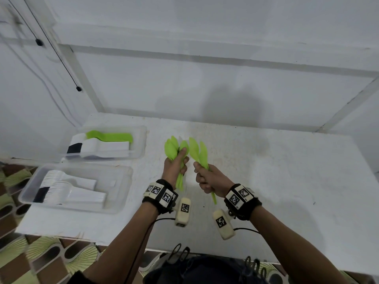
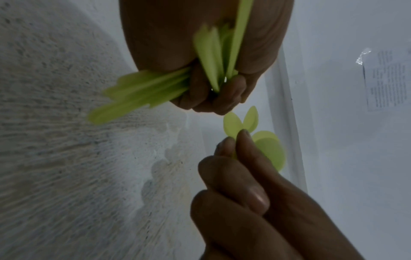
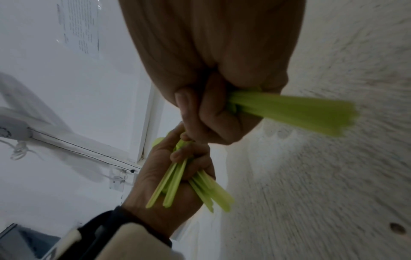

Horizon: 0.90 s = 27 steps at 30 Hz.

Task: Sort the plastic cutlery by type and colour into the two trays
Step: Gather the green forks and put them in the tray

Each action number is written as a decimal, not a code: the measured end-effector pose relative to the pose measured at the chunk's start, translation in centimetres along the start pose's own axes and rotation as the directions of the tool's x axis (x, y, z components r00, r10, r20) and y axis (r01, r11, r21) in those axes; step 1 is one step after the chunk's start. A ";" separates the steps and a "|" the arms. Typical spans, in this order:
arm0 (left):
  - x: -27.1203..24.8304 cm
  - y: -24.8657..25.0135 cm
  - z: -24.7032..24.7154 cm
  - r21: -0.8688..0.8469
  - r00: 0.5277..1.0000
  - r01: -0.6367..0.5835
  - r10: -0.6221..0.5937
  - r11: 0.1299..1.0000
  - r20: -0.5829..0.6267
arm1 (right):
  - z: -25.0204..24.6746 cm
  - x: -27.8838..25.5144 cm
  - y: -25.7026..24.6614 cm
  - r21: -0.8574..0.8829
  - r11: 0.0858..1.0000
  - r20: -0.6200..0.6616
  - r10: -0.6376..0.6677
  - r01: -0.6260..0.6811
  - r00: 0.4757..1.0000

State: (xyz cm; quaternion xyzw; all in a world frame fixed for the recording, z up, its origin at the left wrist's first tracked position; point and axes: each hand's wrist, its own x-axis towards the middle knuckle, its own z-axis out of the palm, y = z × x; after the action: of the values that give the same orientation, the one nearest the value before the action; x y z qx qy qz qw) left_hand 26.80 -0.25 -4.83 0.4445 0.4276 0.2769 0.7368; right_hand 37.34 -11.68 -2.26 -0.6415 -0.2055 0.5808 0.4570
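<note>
My left hand [image 1: 176,168] and right hand [image 1: 209,179] each clench green spoons [image 1: 176,149], bowls pointing far. The far tray [image 1: 141,140] with green cutlery lies left, nearer my left grip.

The spoons [image 1: 176,149] near the middle of the head view are bright lime green, like the second bunch [image 1: 198,152] just to their right. The table [image 1: 266,171] is white with faint grey specks. In the far tray [image 1: 141,140], at centre left, lie lime green, white and black stacks; the near tray [image 1: 123,193] below it holds white and black ones. Both wrist bands [image 1: 162,194] carry black-and-white square-patterned tags. The floor [image 1: 47,255] at lower left shows brown and pale green fan shapes.
</note>
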 end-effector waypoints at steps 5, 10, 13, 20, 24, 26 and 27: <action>-0.5 -0.4 0.5 0.076 0.998 -0.065 0.064 0.995 0.014 | 0.1 0.0 0.2 -0.225 0.966 -0.137 -0.161 0.127 0.978; -0.9 -1.2 1.2 0.027 0.991 -0.077 0.079 0.997 -0.108 | 0.3 -0.3 0.8 -0.481 0.830 -0.179 -0.410 0.284 0.895; -0.9 -1.5 1.2 0.062 0.986 -0.100 0.108 0.993 -0.124 | 0.7 -0.5 1.0 -0.563 0.774 -0.228 -0.484 0.291 0.845; -0.8 -2.8 1.0 0.058 0.996 -0.021 0.026 0.998 -0.082 | 0.7 0.3 2.3 -0.700 0.649 -0.126 -0.523 0.298 0.843; -1.3 -2.3 1.0 -0.024 0.999 -0.037 0.036 0.999 -0.033 | 0.1 -0.1 1.4 -0.666 0.656 0.003 -0.472 0.354 0.881; -1.0 -1.7 0.8 -0.032 0.996 -0.028 0.025 0.999 -0.083 | 0.0 -0.4 1.1 -0.528 0.792 -0.058 -0.395 0.308 0.917; -0.7 -1.3 0.6 0.017 0.995 -0.040 0.042 0.999 -0.095 | -0.1 -0.5 1.0 -0.454 0.846 -0.113 -0.365 0.279 0.924</action>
State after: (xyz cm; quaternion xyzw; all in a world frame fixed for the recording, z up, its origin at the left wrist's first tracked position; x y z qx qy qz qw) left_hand 27.09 -1.63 -5.61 0.4449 0.4550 0.3096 0.7065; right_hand 37.00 -12.64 -2.81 -0.7362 -0.3876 0.3701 0.4133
